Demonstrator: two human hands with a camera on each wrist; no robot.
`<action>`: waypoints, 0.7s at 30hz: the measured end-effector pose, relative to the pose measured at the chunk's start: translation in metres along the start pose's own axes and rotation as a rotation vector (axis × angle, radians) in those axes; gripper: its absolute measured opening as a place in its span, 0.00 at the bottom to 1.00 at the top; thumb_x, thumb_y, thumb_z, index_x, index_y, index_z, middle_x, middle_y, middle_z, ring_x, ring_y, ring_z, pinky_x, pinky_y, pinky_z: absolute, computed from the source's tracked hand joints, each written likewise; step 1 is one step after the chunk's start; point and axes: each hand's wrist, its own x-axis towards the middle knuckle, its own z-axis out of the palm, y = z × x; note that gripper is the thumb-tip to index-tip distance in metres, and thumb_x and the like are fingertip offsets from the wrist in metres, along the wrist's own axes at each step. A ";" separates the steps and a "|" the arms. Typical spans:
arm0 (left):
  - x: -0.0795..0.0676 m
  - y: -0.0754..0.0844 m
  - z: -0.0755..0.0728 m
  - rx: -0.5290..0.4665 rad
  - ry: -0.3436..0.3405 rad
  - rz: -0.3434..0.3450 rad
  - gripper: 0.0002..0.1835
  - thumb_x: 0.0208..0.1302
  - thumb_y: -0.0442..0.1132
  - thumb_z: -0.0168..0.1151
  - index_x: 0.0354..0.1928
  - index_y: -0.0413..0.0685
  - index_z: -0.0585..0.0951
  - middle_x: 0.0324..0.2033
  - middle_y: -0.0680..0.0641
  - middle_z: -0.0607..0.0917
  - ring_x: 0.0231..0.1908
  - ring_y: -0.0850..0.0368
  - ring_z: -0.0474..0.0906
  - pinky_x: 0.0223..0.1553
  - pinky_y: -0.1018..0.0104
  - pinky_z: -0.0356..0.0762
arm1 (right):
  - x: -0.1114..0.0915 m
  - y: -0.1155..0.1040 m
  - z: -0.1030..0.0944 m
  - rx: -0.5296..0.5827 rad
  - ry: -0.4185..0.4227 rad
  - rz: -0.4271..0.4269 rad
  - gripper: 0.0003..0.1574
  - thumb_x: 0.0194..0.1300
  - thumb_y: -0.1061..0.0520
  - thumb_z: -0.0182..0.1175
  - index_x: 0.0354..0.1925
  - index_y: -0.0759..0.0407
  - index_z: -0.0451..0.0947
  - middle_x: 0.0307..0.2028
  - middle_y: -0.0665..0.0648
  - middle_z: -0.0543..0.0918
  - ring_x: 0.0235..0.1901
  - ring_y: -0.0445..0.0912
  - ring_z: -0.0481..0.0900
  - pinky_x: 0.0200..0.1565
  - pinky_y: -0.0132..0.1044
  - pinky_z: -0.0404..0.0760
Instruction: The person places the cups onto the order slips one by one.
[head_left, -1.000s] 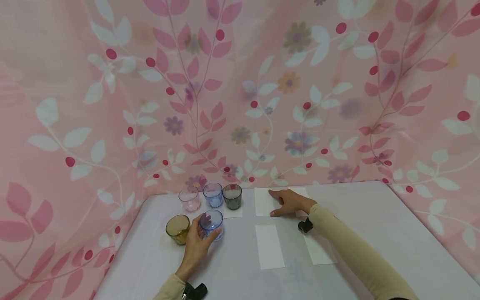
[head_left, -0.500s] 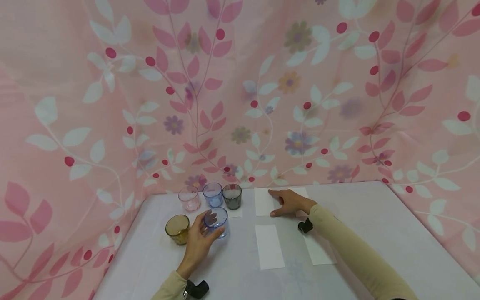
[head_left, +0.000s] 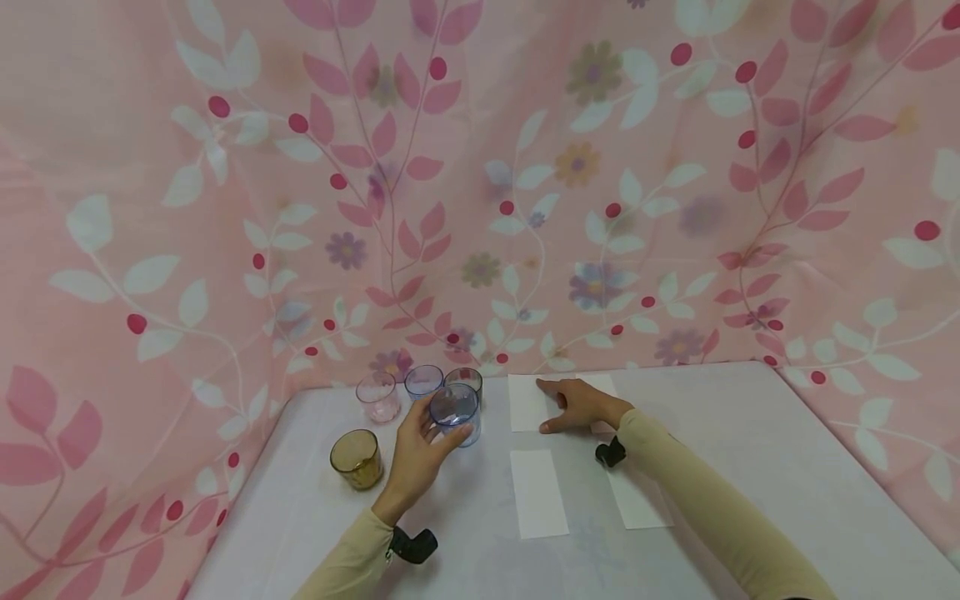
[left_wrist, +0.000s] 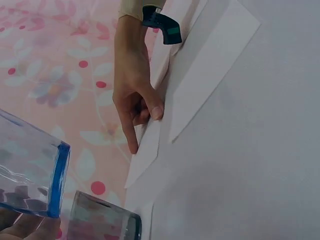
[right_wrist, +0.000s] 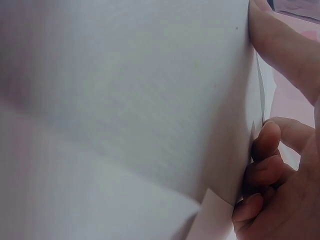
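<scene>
My left hand [head_left: 417, 457] holds a blue glass [head_left: 456, 410] between thumb and fingers. The held glass partly covers a dark grey glass [head_left: 467, 377] in the head view. Seen from the left wrist, the blue glass [left_wrist: 30, 165] stands apart from the grey glass [left_wrist: 102, 220]. At the table's back, my right hand [head_left: 583, 405] touches a white paper rectangle [head_left: 527, 407] with its index finger stretched out and thumb spread. Its other fingers curl in and hold nothing, as the right wrist view shows. Another blue glass [head_left: 422, 377] stands beside the grey one.
A pink glass [head_left: 379, 403] is at the back left, and an amber glass [head_left: 357, 461] sits nearer, left of my left hand. More paper rectangles lie on the white table [head_left: 750, 450], one [head_left: 538, 496] in the middle. A flowered pink curtain [head_left: 480, 208] hangs behind.
My left hand has carried the blue glass up, away from me and rightward, until it overlaps the grey glass in view. The right hand has stayed in place on the paper.
</scene>
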 end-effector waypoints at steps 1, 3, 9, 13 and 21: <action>0.003 0.002 0.003 -0.003 -0.008 0.009 0.44 0.62 0.40 0.79 0.76 0.36 0.67 0.70 0.33 0.76 0.73 0.37 0.73 0.73 0.46 0.71 | 0.000 0.000 0.000 0.002 0.001 0.004 0.64 0.59 0.40 0.80 0.82 0.57 0.60 0.29 0.51 0.70 0.29 0.43 0.65 0.35 0.34 0.65; 0.010 0.006 0.009 -0.005 -0.021 0.018 0.44 0.62 0.40 0.80 0.76 0.37 0.67 0.70 0.34 0.77 0.73 0.38 0.74 0.73 0.45 0.71 | -0.001 0.000 0.000 0.004 0.001 0.011 0.64 0.59 0.40 0.80 0.82 0.57 0.60 0.29 0.51 0.70 0.29 0.43 0.65 0.35 0.34 0.65; 0.032 0.013 0.027 -0.030 -0.060 0.066 0.43 0.62 0.38 0.80 0.76 0.38 0.68 0.69 0.36 0.79 0.72 0.39 0.75 0.74 0.44 0.70 | 0.000 0.000 0.000 -0.011 0.002 0.020 0.64 0.58 0.38 0.80 0.82 0.56 0.61 0.30 0.51 0.71 0.30 0.42 0.66 0.35 0.33 0.66; 0.047 0.017 0.038 -0.076 -0.087 0.091 0.42 0.62 0.36 0.79 0.74 0.37 0.69 0.68 0.34 0.79 0.70 0.36 0.76 0.74 0.44 0.71 | 0.002 0.002 0.001 -0.019 0.005 0.017 0.65 0.58 0.37 0.80 0.82 0.56 0.61 0.30 0.50 0.71 0.30 0.41 0.66 0.35 0.33 0.66; 0.069 0.023 0.055 -0.040 -0.101 0.082 0.41 0.61 0.42 0.80 0.74 0.42 0.72 0.69 0.36 0.80 0.71 0.40 0.76 0.74 0.45 0.71 | 0.001 0.002 0.001 0.013 0.004 0.032 0.65 0.58 0.38 0.80 0.82 0.55 0.60 0.30 0.51 0.70 0.30 0.42 0.65 0.35 0.33 0.66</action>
